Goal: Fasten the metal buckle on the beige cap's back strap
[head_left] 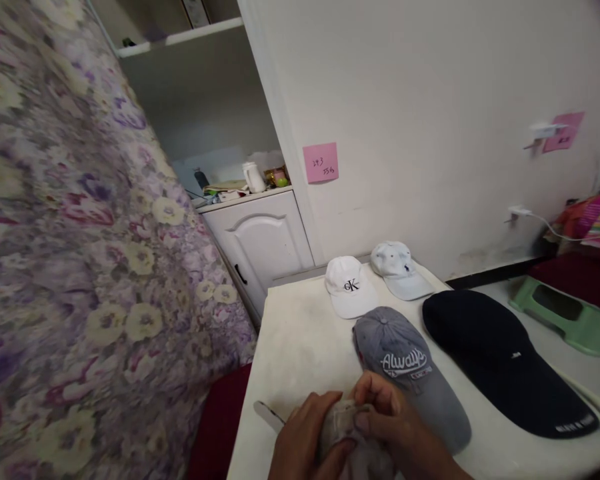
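Head view | beige cloth item between both hands | both grasping it, fingers bent

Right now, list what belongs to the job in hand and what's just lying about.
Likely the job:
beige fabric item, in left hand and right hand
grey cap
navy cap
CK cap
pale cap

Likely just lying about:
white jug
green stool
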The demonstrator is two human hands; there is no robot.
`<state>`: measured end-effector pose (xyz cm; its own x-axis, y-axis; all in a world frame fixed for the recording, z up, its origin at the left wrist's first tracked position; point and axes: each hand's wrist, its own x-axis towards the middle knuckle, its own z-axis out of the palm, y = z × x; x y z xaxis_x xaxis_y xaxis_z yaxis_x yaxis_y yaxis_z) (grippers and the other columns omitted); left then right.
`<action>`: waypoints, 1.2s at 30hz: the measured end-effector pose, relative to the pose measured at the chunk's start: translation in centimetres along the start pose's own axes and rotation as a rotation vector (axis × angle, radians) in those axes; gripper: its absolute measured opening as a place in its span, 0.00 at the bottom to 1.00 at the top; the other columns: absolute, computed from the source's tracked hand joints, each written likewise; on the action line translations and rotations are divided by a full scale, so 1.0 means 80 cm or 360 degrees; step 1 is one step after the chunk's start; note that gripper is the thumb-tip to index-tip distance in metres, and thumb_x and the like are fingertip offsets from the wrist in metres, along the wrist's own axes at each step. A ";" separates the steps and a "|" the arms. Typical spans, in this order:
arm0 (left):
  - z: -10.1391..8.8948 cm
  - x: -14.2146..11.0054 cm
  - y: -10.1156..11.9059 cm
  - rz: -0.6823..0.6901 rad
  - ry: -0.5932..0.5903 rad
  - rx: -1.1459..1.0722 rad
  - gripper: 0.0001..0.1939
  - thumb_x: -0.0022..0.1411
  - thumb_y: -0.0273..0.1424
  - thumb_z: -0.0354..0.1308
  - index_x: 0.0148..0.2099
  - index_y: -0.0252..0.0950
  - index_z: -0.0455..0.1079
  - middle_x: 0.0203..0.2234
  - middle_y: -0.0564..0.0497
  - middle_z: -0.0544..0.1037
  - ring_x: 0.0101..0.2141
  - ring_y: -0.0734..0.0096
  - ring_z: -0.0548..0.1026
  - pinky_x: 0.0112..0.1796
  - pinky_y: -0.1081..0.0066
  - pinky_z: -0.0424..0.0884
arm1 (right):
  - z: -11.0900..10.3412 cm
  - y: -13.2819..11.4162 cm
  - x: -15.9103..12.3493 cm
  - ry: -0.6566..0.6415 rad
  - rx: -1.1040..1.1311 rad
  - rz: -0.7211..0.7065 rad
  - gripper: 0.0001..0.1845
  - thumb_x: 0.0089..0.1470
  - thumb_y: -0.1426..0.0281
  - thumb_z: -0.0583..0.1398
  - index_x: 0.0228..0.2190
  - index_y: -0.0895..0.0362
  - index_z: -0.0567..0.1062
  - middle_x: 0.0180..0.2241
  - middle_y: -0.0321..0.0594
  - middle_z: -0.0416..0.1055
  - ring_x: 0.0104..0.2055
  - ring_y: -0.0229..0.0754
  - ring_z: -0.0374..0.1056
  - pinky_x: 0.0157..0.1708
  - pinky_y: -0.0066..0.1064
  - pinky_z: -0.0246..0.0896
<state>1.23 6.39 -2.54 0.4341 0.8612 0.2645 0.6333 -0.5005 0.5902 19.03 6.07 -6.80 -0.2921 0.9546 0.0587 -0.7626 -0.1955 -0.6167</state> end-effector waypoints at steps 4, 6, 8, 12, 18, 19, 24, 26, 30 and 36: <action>-0.010 0.027 0.010 -0.0377 -0.0300 -0.0182 0.05 0.54 0.27 0.64 0.34 0.38 0.72 0.28 0.55 0.79 0.32 0.66 0.74 0.33 0.72 0.64 | -0.001 0.007 0.003 0.0063 0.0108 -0.0045 0.18 0.37 0.70 0.74 0.28 0.56 0.72 0.23 0.32 0.75 0.25 0.33 0.66 0.26 0.24 0.56; -0.019 0.040 0.007 -0.0442 -0.0394 -0.0240 0.07 0.49 0.25 0.65 0.29 0.37 0.68 0.23 0.58 0.73 0.28 0.70 0.70 0.30 0.73 0.58 | 0.000 0.013 0.009 0.0080 0.0171 -0.0078 0.18 0.36 0.69 0.74 0.27 0.55 0.71 0.23 0.33 0.75 0.25 0.34 0.65 0.27 0.25 0.57; -0.031 0.052 0.003 -0.0444 -0.0506 -0.0359 0.10 0.47 0.25 0.66 0.28 0.37 0.66 0.22 0.60 0.69 0.27 0.73 0.65 0.28 0.73 0.55 | 0.002 0.020 0.016 0.0095 0.0216 -0.0107 0.19 0.36 0.69 0.75 0.27 0.55 0.72 0.23 0.33 0.75 0.24 0.34 0.65 0.26 0.25 0.56; -0.049 0.074 -0.004 -0.0361 -0.0766 -0.0578 0.09 0.47 0.28 0.65 0.29 0.37 0.66 0.23 0.61 0.65 0.28 0.73 0.62 0.29 0.73 0.54 | 0.002 0.026 0.024 0.0124 0.0240 -0.0166 0.19 0.35 0.70 0.75 0.26 0.55 0.72 0.24 0.31 0.72 0.25 0.33 0.64 0.26 0.25 0.54; -0.042 0.081 -0.017 -0.0354 -0.0896 -0.0652 0.08 0.57 0.37 0.61 0.33 0.37 0.71 0.26 0.58 0.67 0.32 0.70 0.64 0.34 0.72 0.59 | -0.009 0.015 0.018 0.0085 0.0001 -0.0167 0.18 0.41 0.65 0.74 0.31 0.54 0.73 0.24 0.30 0.71 0.26 0.33 0.62 0.29 0.26 0.53; -0.040 0.078 -0.020 -0.0377 -0.0872 -0.0633 0.09 0.57 0.38 0.61 0.33 0.38 0.72 0.27 0.57 0.68 0.34 0.69 0.65 0.36 0.72 0.60 | -0.011 0.012 0.016 0.0081 -0.0107 -0.0169 0.18 0.42 0.64 0.73 0.32 0.54 0.73 0.25 0.30 0.70 0.26 0.33 0.62 0.29 0.26 0.53; -0.035 0.061 -0.029 -0.0479 -0.0771 -0.0706 0.13 0.57 0.42 0.61 0.36 0.38 0.75 0.33 0.52 0.74 0.40 0.61 0.68 0.44 0.67 0.63 | -0.011 -0.014 0.008 0.0044 -0.1051 -0.0440 0.09 0.54 0.63 0.67 0.37 0.50 0.78 0.33 0.36 0.70 0.33 0.39 0.65 0.33 0.30 0.59; -0.036 0.057 -0.029 -0.0496 -0.0741 -0.0768 0.13 0.58 0.42 0.60 0.38 0.37 0.75 0.36 0.50 0.75 0.42 0.59 0.68 0.45 0.66 0.63 | -0.006 -0.025 0.004 -0.0035 -0.1436 -0.0650 0.09 0.56 0.67 0.64 0.40 0.48 0.79 0.39 0.40 0.72 0.42 0.44 0.68 0.41 0.36 0.62; -0.036 0.057 -0.026 -0.0397 -0.0729 -0.0869 0.11 0.60 0.40 0.58 0.35 0.37 0.73 0.30 0.53 0.71 0.36 0.64 0.67 0.40 0.68 0.63 | 0.008 -0.039 -0.004 -0.0035 -0.1861 -0.0854 0.16 0.55 0.76 0.62 0.43 0.45 0.80 0.41 0.41 0.70 0.45 0.47 0.69 0.44 0.39 0.65; -0.029 0.060 -0.019 -0.0316 -0.0726 -0.0979 0.12 0.54 0.40 0.59 0.28 0.37 0.67 0.21 0.59 0.61 0.26 0.73 0.57 0.30 0.71 0.55 | 0.016 -0.044 -0.005 -0.0130 -0.1982 -0.0827 0.13 0.51 0.80 0.63 0.36 0.50 0.78 0.35 0.38 0.70 0.33 0.40 0.68 0.33 0.33 0.64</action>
<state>0.91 11.51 -0.38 0.6542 0.7413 -0.1500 0.3162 -0.0879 0.9446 21.08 6.08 -3.67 -0.1990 0.8306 0.5202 0.2186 0.5550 -0.8026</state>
